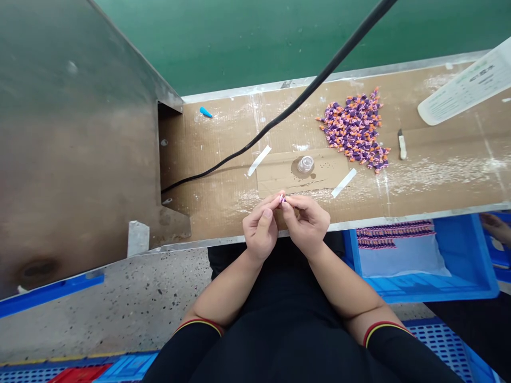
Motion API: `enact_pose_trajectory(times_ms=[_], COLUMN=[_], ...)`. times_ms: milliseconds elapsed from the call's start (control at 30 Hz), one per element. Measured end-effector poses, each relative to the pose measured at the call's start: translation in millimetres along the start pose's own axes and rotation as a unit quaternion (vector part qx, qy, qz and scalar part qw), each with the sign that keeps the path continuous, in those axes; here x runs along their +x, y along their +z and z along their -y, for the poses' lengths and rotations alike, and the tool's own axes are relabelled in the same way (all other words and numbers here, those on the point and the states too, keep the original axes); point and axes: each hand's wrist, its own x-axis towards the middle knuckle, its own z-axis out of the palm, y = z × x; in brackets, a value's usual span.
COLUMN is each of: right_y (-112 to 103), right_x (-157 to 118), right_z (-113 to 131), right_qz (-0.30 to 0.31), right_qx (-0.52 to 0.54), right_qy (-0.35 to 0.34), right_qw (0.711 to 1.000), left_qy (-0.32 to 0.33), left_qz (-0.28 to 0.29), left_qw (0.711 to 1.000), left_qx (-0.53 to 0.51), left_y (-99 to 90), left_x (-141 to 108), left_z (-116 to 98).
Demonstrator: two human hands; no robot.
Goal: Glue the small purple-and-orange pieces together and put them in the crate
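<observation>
Closely, a small pink-and-white piece (281, 198) is pinched between the fingertips of the left hand (260, 231) and the right hand (305, 223), and it is held just above the front edge of a cardboard-covered bench (223, 143). Its exact shape is hidden by the fingers. At 12 o'clock from the hands, a small clear plastic cup (305, 164) is standing on a cardboard sheet (279, 175), and white paper strips (258, 160) are lying at both sides of this sheet. At 1 o'clock, a heap of small purple-and-orange pieces (353, 130) is lying on the bench, and a short white-handled tool (402, 144) is placed just beside it. Farther out at 2 o'clock, a printed sheet (467, 82) is seen. At 11 o'clock, a blue tapered piece (206, 112) is lying near a black cable (287, 117). Purple-and-pink strips (395, 234) are laid in a blue plastic crate (467, 255) at 4 o'clock, and another person's hand (495, 227) is seen at 3 o'clock.
</observation>
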Motion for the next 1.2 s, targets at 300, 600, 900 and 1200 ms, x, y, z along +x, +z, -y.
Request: enact_pose_trajectory(times_ms=[300,600,900,1200], right_y=[0.3,-3.6,-83.7,-96.0], right_x=[1.1,0.2,46.5,59.6], right_z=[1.6,2.7,-13.6,-20.5], right_qz=[-0.009,0.016,0.306,0.404], right_qx=[0.000,-0.004,-0.198,-0.253], right_qy=[0.005,0.021,-0.045,-0.144], right_qw=[1.000,1.000,0.930,0.867], left_qy=[0.033,-0.004,-0.032,0.180], left_qz=[0.038,0.047,0.034,0.037], left_qw=[0.999,0.998,0.995,0.975], left_qx=[-0.010,-0.040,-0.084,0.129], left_y=[-3.4,-3.3,-5.4,-42.8], left_x=[0.6,1.5,9.9,-19.0], left_z=[4.0,2.0,5.6,-27.5])
